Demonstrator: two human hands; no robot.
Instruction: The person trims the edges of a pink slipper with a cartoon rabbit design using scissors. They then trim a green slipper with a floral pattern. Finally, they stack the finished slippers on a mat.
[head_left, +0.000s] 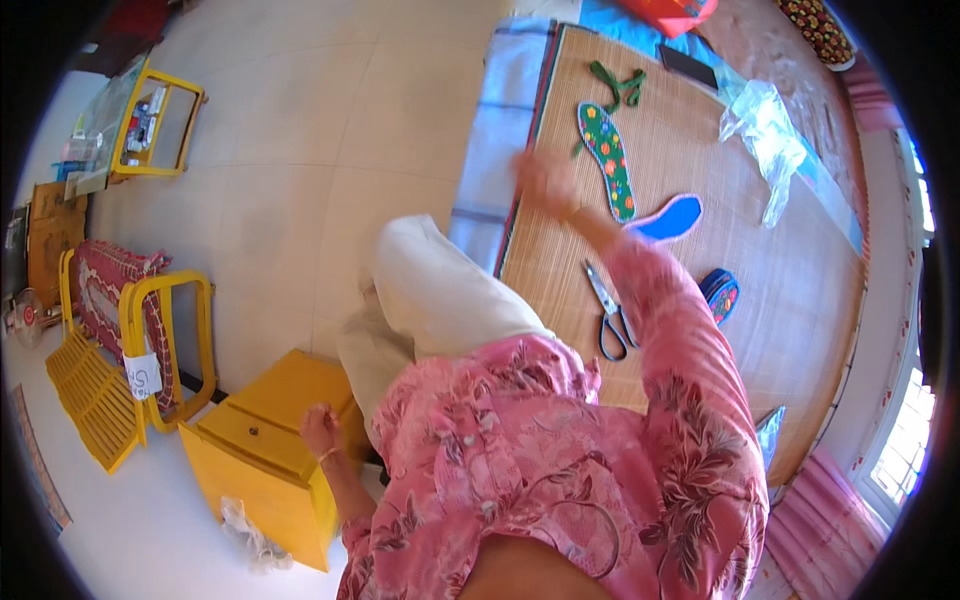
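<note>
My right hand (546, 184), blurred, is over the left edge of the bamboo mat (675, 180), just left of a green insole with embroidered flowers (609, 161). Whether it holds anything cannot be seen. A blue insole with a pink edge (675, 217) touches the green one's lower end, partly behind my forearm. Green ribbon or cord (619, 86) lies above them. Scissors with black handles (609, 307) lie under my right forearm, blades slightly apart. A blue embroidered zip case (721, 296) is right of my sleeve. My left hand (321, 429) is curled beside a yellow cabinet, nothing visible in it.
Clear plastic (769, 142) and a dark phone-like slab (688, 66) lie along the mat's far side. The yellow cabinet (262, 457) stands at my left, beyond it a yellow-framed chair (169, 281). A glass-topped table (112, 124) stands at the far left.
</note>
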